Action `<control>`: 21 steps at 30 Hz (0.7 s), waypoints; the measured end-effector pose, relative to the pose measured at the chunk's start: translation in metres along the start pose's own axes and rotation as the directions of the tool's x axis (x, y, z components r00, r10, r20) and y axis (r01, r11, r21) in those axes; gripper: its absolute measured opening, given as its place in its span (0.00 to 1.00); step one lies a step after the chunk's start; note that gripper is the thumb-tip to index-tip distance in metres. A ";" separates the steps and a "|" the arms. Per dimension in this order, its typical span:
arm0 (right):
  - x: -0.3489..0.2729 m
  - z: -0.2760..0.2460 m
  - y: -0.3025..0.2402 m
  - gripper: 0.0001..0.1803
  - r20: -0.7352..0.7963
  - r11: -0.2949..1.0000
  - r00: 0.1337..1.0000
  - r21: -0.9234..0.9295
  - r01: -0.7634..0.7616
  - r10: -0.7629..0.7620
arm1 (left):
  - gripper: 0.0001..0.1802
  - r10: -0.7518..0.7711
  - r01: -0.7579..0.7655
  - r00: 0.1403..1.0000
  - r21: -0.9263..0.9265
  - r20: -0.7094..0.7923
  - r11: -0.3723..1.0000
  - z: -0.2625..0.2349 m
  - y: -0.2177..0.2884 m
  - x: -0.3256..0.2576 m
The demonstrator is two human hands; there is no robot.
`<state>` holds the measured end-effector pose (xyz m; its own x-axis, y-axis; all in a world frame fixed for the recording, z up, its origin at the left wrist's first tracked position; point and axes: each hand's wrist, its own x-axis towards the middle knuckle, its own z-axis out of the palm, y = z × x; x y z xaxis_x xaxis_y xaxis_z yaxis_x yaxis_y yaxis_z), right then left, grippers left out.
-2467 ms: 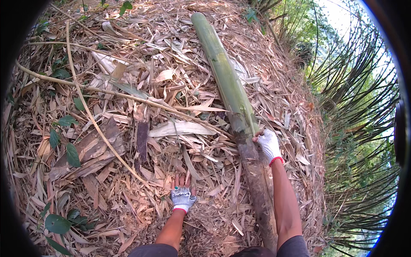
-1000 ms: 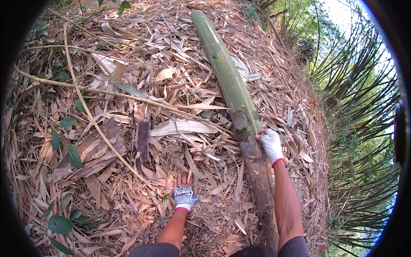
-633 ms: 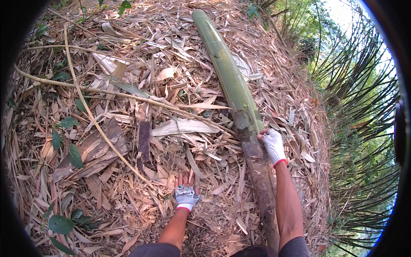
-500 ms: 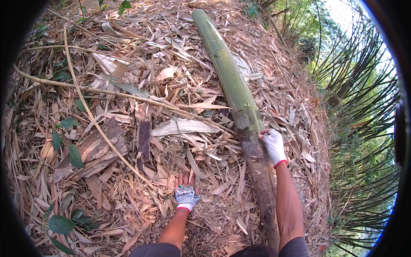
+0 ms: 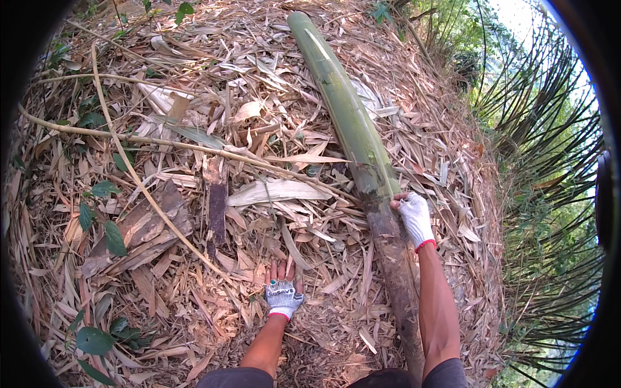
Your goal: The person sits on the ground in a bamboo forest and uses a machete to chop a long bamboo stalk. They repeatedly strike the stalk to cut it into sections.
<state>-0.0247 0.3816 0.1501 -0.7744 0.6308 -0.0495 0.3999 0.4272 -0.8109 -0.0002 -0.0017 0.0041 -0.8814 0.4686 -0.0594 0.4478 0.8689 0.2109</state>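
Observation:
A thick bamboo pole [image 5: 346, 110] lies lengthwise on the ground, its far part smooth and green. Its near part is wrapped in a rough brown sheath [image 5: 391, 265], with a ragged edge where brown meets green. At that edge, on the pole's right side, my right hand [image 5: 414, 215] is closed, thumb and fingers pressed together; what they pinch is too small to make out. It wears a white glove with a red cuff and bare fingertips. My left hand [image 5: 283, 289], in a grey-white fingerless glove, lies flat on the dry litter with fingers stretched out.
Dry bamboo leaves and sheaths [image 5: 278, 192] cover the sloping ground. Long thin stalks [image 5: 139, 168] cross at the left, near a broken piece of dead wood [image 5: 152, 223] and green leaves [image 5: 94, 339]. Dense thin stems [image 5: 550, 194] stand along the right.
My hands and the pole keep nearly the same places; the whole view has shifted very slightly. My right hand stays closed at the sheath's edge.

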 end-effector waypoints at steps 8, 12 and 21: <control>0.004 0.004 -0.008 0.12 -0.022 0.995 0.995 0.001 -0.100 0.100 | 0.39 0.012 -0.011 1.000 0.027 -0.015 1.000 0.000 -0.002 0.000; 0.004 0.006 -0.004 0.12 -0.063 0.994 0.997 -0.088 -0.057 0.052 | 0.40 0.009 -0.009 1.000 -0.009 -0.001 1.000 -0.003 0.001 0.000; 0.003 0.005 -0.008 0.11 -0.073 0.991 0.994 -0.100 -0.084 0.076 | 0.38 0.004 -0.004 1.000 0.050 -0.005 0.999 -0.005 0.003 0.002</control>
<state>-0.0327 0.3763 0.1538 -0.7035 0.7074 -0.0683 0.5104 0.4360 -0.7412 -0.0014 0.0006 0.0092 -0.8803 0.4714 -0.0531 0.4582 0.8740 0.1620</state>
